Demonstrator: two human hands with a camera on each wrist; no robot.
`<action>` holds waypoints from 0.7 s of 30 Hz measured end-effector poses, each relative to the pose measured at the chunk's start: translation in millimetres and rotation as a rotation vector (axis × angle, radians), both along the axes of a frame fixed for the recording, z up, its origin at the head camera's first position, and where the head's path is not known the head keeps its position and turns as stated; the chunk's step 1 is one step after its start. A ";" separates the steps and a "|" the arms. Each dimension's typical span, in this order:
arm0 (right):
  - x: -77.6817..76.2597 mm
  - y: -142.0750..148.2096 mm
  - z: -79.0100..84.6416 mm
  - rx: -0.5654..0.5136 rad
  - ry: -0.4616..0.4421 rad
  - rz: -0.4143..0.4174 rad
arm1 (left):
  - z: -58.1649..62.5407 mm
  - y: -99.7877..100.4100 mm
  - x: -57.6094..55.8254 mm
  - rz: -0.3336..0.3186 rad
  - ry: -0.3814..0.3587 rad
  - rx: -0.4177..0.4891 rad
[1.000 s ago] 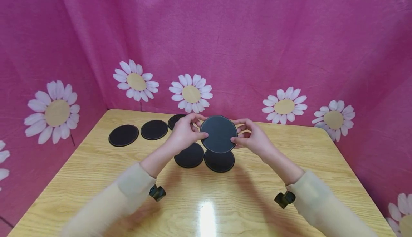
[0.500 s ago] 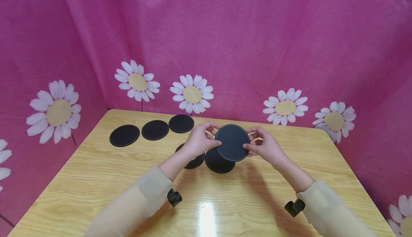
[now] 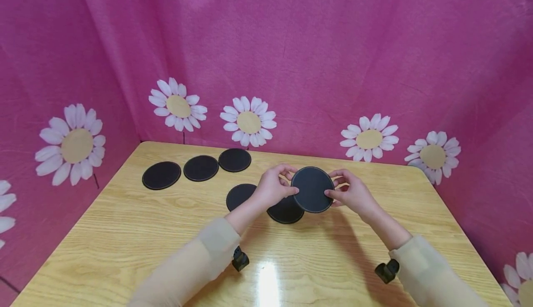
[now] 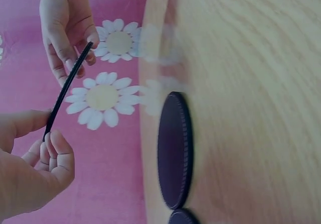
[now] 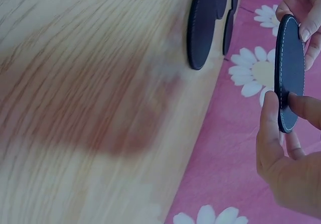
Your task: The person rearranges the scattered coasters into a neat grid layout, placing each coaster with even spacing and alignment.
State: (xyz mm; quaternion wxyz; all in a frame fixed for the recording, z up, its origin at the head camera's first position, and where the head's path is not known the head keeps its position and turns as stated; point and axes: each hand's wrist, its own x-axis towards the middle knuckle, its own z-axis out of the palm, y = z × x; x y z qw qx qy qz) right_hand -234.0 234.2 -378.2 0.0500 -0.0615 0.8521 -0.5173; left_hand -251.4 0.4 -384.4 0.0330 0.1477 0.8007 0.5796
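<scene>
Between both hands a round black coaster (image 3: 312, 189) with a stitched rim is held up above the table. My left hand (image 3: 271, 188) pinches its left edge, thumb on the near face and fingers behind. On the opposite edge my right hand (image 3: 352, 193) pinches it the same way. In the left wrist view the coaster (image 4: 64, 88) shows nearly edge-on, clear of the tabletop. Beneath and to the left lies another black coaster (image 3: 285, 210), partly covered by the held one and my left hand. Beside it a further coaster (image 3: 240, 196) is partly hidden by my left arm.
Three more black coasters lie in a slanting row at the back left: a left one (image 3: 161, 175), a middle one (image 3: 201, 168) and a right one (image 3: 235, 160). The wooden table (image 3: 125, 237) meets a pink flowered cloth (image 3: 308, 66) behind and at the sides.
Both hands have carried the coaster to the right and slightly down and nearer. The back-row coaster that my left hand partly covered is now in full view. The coasters on the table stay put.
</scene>
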 end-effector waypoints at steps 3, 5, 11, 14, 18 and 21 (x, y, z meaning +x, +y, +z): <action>-2.2 4.9 -3.9 0.022 0.000 -0.013 | -8.2 6.5 -3.0 0.007 0.025 -0.015; -3.4 8.1 -6.2 0.035 0.001 -0.019 | -13.9 11.0 -4.9 0.011 0.039 -0.020; -5.8 16.0 -12.0 0.078 -0.009 -0.044 | -27.9 23.5 -8.7 -0.002 0.052 -0.010; -7.2 19.4 -15.8 0.101 -0.023 -0.061 | -34.7 29.0 -10.9 -0.008 0.049 -0.032; -9.8 24.3 -21.9 0.132 -0.041 -0.078 | -42.3 35.3 -14.2 -0.013 0.046 -0.060; -11.8 27.8 -27.1 0.140 -0.057 -0.086 | -47.3 40.5 -16.3 -0.020 0.047 -0.086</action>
